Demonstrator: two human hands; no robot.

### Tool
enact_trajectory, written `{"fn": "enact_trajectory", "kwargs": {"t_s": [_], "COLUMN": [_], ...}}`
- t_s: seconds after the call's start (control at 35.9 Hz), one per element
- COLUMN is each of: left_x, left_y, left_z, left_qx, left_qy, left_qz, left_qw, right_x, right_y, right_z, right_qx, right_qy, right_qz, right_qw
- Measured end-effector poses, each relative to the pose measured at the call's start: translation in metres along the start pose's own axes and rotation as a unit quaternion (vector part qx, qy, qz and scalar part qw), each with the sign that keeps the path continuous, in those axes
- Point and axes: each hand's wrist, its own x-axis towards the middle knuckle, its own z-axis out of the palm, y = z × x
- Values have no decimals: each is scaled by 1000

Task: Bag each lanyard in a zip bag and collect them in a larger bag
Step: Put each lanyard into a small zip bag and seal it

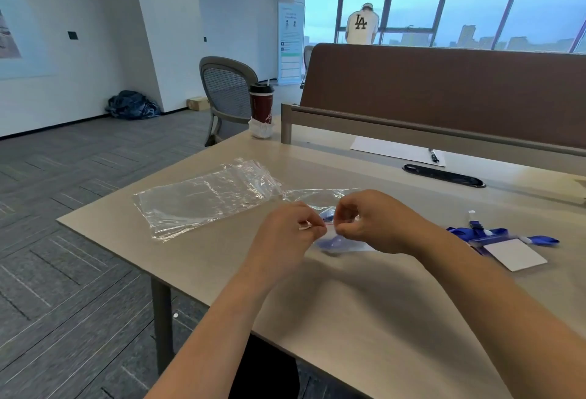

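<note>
My left hand (290, 229) and my right hand (374, 222) both pinch the red-lined top edge of a small clear zip bag (320, 200) just above the table. Blue lanyard fabric (333, 243) shows inside that bag, below my fingers. A large clear bag (206, 198) lies flat to the left, on the table's left part. To the right lies another blue lanyard (494, 235) with a white card holder (515, 254), loose on the table.
The beige table (364, 319) ends at its left edge near the large bag. A dark red cup (261, 106) stands at the far corner. A brown divider (444, 87), paper with a pen (399, 151) and a black cable slot (444, 176) lie behind. A person stands far off by the window.
</note>
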Motion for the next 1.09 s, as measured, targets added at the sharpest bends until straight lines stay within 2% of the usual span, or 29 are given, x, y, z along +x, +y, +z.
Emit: {"fn": "enact_trajectory", "kwargs": {"t_s": [0.19,0.5,0.56,0.64,0.7,0.81,0.95,1.09], "left_x": [2,0,1,3,4,6,9,12], "left_y": [-3,-16,-16,-12,-6,10,17,14], "left_z": [3,-12,-12,-9,-6,8,25,26], "left_qx": [-3,-2,36,183,225,194,194,132], "left_qy": [8,28,29,18,30,15,-21,8], "left_qz": [21,-30,-25,-12,16,79,82,75], "left_qw": [1000,999,999,983,974,978,977,988], "right_x": [1,-8,-10,-14,-16,-17,-17,-22], "right_y": [6,31,31,31,29,24,22,35], "right_z": [3,-14,-13,-10,-7,0,3,-4], "right_qx": [4,-11,-16,-43,-56,-43,1,103], "right_qy": [11,7,7,16,21,28,29,72], "right_qz": [-3,38,37,43,46,39,23,24], "right_qw": [1000,999,999,998,997,998,999,992]}}
